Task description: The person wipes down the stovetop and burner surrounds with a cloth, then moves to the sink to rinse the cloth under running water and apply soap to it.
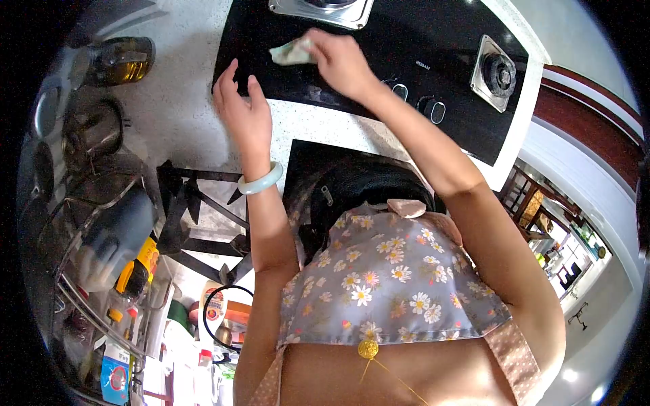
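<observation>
My right hand [335, 61] is closed on a pale, crumpled cloth [291, 52], which lies against the black glass stove top [271, 78] near its front left part. To the left, my left hand [242, 105] is held over the stove's left corner and the speckled counter edge. Its fingers are apart and nothing is in them; a pale bangle [261, 179] circles the wrist. Two control knobs [431, 109] sit right of my right hand, partly behind the forearm.
One burner [499, 74] is at the stove's right, another [325, 8] at the top edge. An oil bottle [122, 61] and a metal pot [95, 132] stand on the left. Black metal pan supports [196, 203] and a rack with bottles are lower left.
</observation>
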A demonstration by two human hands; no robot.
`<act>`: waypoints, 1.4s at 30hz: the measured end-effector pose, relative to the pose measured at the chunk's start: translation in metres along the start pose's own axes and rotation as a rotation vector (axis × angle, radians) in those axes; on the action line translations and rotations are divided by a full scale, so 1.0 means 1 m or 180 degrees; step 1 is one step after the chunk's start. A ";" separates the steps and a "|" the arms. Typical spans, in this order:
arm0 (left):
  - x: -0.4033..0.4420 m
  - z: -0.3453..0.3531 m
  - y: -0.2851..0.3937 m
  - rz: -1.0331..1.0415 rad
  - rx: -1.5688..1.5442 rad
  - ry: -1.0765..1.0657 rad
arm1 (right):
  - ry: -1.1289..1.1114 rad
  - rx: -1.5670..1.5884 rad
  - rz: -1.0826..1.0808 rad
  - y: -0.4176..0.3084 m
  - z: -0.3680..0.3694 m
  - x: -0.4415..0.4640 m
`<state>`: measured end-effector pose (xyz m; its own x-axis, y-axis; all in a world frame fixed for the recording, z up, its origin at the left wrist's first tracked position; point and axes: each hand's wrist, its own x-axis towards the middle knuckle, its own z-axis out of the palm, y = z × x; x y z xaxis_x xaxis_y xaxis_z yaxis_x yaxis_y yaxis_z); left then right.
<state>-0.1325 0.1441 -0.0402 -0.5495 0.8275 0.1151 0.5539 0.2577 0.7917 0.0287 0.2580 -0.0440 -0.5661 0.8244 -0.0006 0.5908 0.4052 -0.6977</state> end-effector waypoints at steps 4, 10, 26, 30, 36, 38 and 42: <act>-0.005 -0.002 0.004 -0.0218 0.0000 0.0011 | 0.0936 0.0476 -0.1078 -0.029 -0.009 0.064; -0.012 -0.002 -0.001 -0.0142 0.0088 -0.0041 | 0.0129 -0.1055 -0.0901 -0.004 0.037 0.066; -0.025 0.012 0.004 -0.0221 -0.0146 -0.0088 | 0.0513 -0.1180 -0.0246 -0.005 0.032 0.035; -0.030 0.005 0.006 -0.0130 0.0073 -0.0113 | 0.0582 -0.1049 -0.0714 -0.003 0.044 0.055; -0.031 0.004 0.007 -0.0185 -0.0094 -0.0098 | 0.0526 -0.1409 -0.0147 0.030 -0.004 -0.002; -0.031 0.005 0.010 -0.0165 -0.0157 -0.0071 | 0.0450 -0.1447 0.0027 0.044 -0.016 -0.017; -0.037 0.005 0.007 -0.0063 -0.0169 -0.0030 | 0.0332 -0.0736 -0.0245 0.043 -0.007 -0.002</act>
<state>-0.1053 0.1175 -0.0415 -0.5539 0.8273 0.0938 0.5088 0.2472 0.8246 0.0591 0.2764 -0.0690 -0.5592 0.8191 0.1282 0.6708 0.5379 -0.5106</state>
